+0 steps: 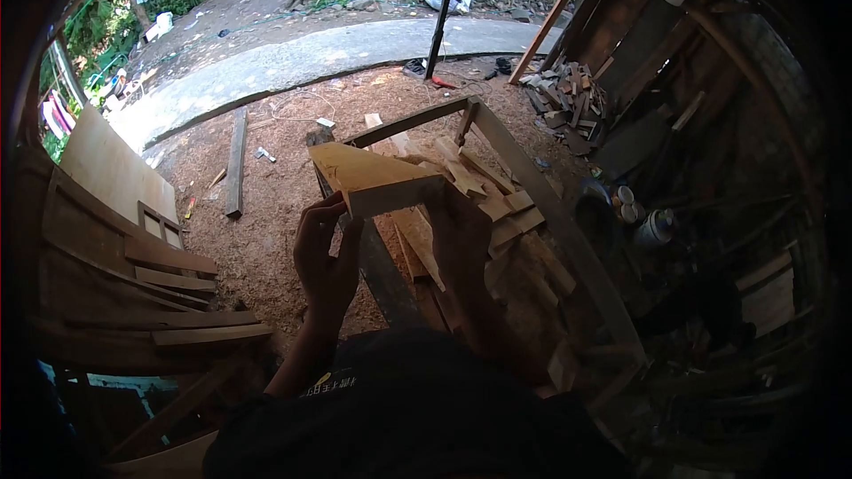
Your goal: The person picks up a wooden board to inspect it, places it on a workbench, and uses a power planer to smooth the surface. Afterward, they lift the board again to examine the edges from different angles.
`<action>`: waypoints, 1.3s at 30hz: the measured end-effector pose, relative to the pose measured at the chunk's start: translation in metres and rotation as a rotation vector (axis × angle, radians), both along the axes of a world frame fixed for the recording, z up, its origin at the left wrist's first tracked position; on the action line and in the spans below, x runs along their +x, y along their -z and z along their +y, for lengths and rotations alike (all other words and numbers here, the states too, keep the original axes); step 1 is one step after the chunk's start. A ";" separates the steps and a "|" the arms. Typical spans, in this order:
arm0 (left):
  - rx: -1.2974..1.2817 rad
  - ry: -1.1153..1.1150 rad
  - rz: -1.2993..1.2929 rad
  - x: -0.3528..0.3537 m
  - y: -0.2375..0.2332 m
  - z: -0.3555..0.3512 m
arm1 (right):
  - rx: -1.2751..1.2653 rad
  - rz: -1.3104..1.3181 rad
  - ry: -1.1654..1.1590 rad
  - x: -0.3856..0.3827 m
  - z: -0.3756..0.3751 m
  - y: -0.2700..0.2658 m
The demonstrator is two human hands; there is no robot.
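I hold a wedge-shaped block of pale wood (368, 176) up in front of me with both hands. My left hand (327, 257) grips its near left end with the fingers curled over the edge. Under the block's near right end, my right hand (463, 244) supports and clasps it. The block's flat triangular face points up and away. Below it stands a wooden frame (532, 186) filled with several offcuts of wood (501, 213).
Sawdust covers the ground (275, 213). A long plank (236, 164) lies on it at the left. Stacked boards (169, 293) sit at my left. A heap of wood scraps (568, 98) and cans (652, 226) lie to the right. A concrete path (311, 58) runs behind.
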State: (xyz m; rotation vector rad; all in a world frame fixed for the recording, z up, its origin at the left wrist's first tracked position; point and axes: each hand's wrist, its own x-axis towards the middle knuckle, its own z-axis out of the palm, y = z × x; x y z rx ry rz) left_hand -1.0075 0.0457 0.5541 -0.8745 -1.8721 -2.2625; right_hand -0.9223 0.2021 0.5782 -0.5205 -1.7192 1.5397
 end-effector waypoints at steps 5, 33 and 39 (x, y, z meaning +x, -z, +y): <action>0.091 0.062 -0.005 0.010 0.020 -0.005 | 0.019 0.075 -0.001 0.006 0.000 0.018; 0.411 0.181 -0.621 0.071 0.072 -0.106 | 0.156 -0.167 -0.825 0.034 -0.053 0.098; 0.341 0.052 -0.730 0.079 0.080 -0.114 | 0.323 -0.348 -0.775 0.034 -0.065 0.104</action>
